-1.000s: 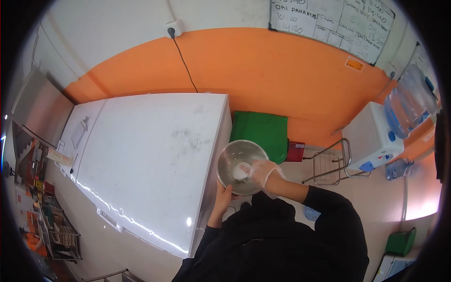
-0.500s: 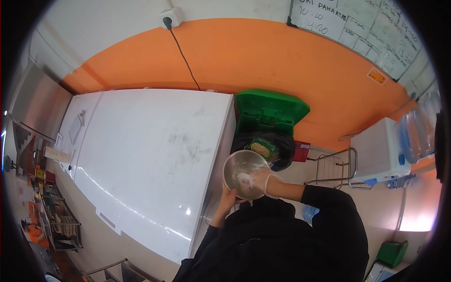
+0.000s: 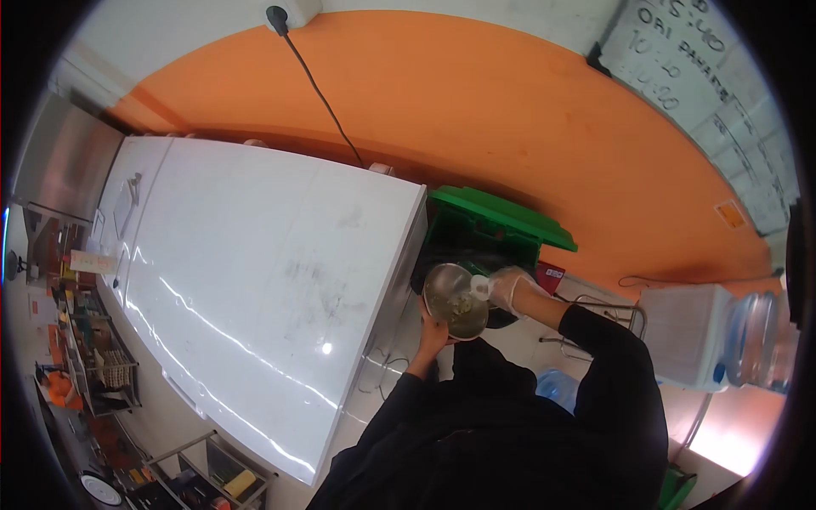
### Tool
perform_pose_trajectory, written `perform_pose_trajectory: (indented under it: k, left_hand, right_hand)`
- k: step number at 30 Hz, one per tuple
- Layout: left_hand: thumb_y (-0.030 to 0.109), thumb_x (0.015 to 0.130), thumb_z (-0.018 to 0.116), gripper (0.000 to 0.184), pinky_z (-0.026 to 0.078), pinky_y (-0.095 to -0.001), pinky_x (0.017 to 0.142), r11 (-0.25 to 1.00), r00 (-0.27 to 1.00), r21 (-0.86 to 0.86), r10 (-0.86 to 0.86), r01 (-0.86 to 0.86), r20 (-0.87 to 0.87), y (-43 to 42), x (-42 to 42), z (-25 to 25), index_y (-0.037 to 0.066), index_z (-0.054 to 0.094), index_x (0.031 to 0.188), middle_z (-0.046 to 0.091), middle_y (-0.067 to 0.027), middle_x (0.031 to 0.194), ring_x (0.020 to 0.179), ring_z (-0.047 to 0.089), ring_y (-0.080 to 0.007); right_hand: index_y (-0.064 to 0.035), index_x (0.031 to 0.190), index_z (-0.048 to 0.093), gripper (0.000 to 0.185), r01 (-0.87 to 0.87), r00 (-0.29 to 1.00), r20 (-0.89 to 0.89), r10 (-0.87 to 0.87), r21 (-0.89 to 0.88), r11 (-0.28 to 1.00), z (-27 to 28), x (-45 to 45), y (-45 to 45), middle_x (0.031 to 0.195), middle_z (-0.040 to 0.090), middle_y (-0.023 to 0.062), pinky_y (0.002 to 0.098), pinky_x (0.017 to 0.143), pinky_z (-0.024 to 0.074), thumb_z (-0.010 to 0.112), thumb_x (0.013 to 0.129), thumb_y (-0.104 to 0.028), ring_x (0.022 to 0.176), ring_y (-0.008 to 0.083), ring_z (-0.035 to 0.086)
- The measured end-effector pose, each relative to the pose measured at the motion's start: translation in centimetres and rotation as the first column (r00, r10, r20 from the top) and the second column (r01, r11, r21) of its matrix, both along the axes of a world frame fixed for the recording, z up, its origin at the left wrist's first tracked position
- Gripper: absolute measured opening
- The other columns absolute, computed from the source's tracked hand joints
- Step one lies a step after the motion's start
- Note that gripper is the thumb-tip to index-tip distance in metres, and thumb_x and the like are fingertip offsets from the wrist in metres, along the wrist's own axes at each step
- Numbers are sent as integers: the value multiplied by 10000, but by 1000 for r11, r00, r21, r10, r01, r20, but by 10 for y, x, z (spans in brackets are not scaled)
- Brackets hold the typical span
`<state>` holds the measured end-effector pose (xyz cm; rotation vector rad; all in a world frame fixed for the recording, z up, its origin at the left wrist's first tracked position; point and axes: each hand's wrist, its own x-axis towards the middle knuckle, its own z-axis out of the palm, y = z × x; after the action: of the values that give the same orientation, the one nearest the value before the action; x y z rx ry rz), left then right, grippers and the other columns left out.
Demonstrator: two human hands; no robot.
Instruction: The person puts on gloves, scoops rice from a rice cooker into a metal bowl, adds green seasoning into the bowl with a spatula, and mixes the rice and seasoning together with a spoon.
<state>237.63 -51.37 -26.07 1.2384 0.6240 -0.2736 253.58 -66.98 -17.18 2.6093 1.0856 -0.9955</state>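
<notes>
My left hand [image 3: 434, 333] is closed on the lower left rim of a round steel bowl [image 3: 448, 279]. The bowl tilts over the open green bin [image 3: 501, 217], and pale, yellowish-green bits lie in it. At its right rim is my right hand [image 3: 508, 287], in a clear plastic glove. Its fingers are closed on a small white object [image 3: 481, 287] whose kind I cannot make out. Part of the bin's dark opening is hidden behind the bowl and my right hand.
A long white chest freezer [image 3: 246, 255] stands to the left of the bin. On the right are a metal-framed stand [image 3: 625, 319], a white box [image 3: 684, 331] and large water bottles [image 3: 752, 340]. Another blue bottle [image 3: 557, 387] is on the floor, and shelves [image 3: 106, 365] line the far left.
The bowl has tipped further over the bin. My right hand has come out from inside the bowl to its right rim, with the white object in its fingers. The view has turned.
</notes>
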Motion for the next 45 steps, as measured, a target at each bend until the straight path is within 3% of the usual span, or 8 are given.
perform_pose_trajectory:
  k: [14, 17, 23, 29, 32, 37, 41, 45]
  left_hand:
    - [50, 799, 518, 774, 404, -471, 940, 868, 997, 497, 33, 8, -74, -25, 29, -43, -3, 55, 1417, 248, -351, 1370, 1133, 393, -542]
    - [7, 799, 469, 739, 397, -471, 946, 565, 978, 803, -179, 188, -103, -33, 38, -33, -29, 51, 1408, 245, -350, 1371, 1143, 393, -529]
    - [-22, 777, 455, 804, 443, -501, 868, 606, 997, 792, -22, 77, -80, -43, 43, -54, 64, 2, 1436, 185, -391, 1373, 1112, 432, -528]
    - [2, 763, 478, 862, 491, -506, 757, 739, 938, 662, 130, 124, -321, -35, 48, -9, 143, -29, 1445, 197, -383, 1376, 900, 549, -541]
    - [19, 775, 464, 831, 490, -517, 764, 683, 975, 726, 94, 83, -200, -36, 8, -60, 192, 12, 1451, 178, -348, 1403, 988, 509, -542]
    - [25, 818, 422, 719, 431, -509, 911, 637, 995, 770, 98, -51, -15, -30, -87, -48, 241, 152, 1450, 108, -282, 1455, 1244, 311, -500]
    - [267, 866, 547, 769, 338, -407, 1008, 862, 936, 465, 310, -203, -165, -32, -199, -38, -77, 105, 1394, 348, -323, 1342, 1245, 377, -410]
    - [326, 816, 615, 802, 359, -406, 995, 853, 839, 456, 428, -253, -336, -55, -346, -22, -71, 189, 1369, 368, -323, 1321, 1225, 401, -413]
  right_hand:
    - [-88, 998, 658, 354, -113, 993, -14, 113, -1, 994, -126, 16, -8, 963, 664, 142, 401, 734, 514, 362, 917, -265, 865, 281, 657]
    - [-100, 950, 667, 290, -185, 980, 88, 181, 42, 982, -110, 14, 4, 929, 670, 136, 387, 716, 517, 409, 898, -222, 846, 281, 663]
    - [-80, 980, 626, 237, 11, 1000, 1, -11, 285, 958, -120, 12, 14, 904, 667, 153, 387, 699, 518, 442, 881, -193, 822, 300, 661]
    - [-83, 1029, 564, 258, 7, 1000, -24, -11, -178, 984, -161, 32, -30, 909, 658, 155, 415, 684, 511, 534, 793, -185, 828, 304, 656]
    - [-121, 1075, 560, 362, -15, 999, 30, 13, 85, 996, -142, 17, -47, 891, 660, 146, 418, 685, 510, 589, 730, -229, 832, 303, 654]
    - [-100, 965, 670, 313, -46, 997, -76, 22, -329, 943, -160, -15, -53, 974, 659, 139, 459, 707, 518, 536, 789, -322, 910, 268, 649]
    - [-115, 946, 677, 274, -73, 996, 20, 81, -265, 961, -195, -35, -96, 970, 657, 120, 409, 666, 520, 568, 776, -301, 885, 259, 646]
    - [-64, 937, 655, 266, -142, 986, 96, 136, 54, 988, -275, -87, -102, 931, 647, 137, 394, 639, 499, 586, 772, -262, 836, 269, 638]
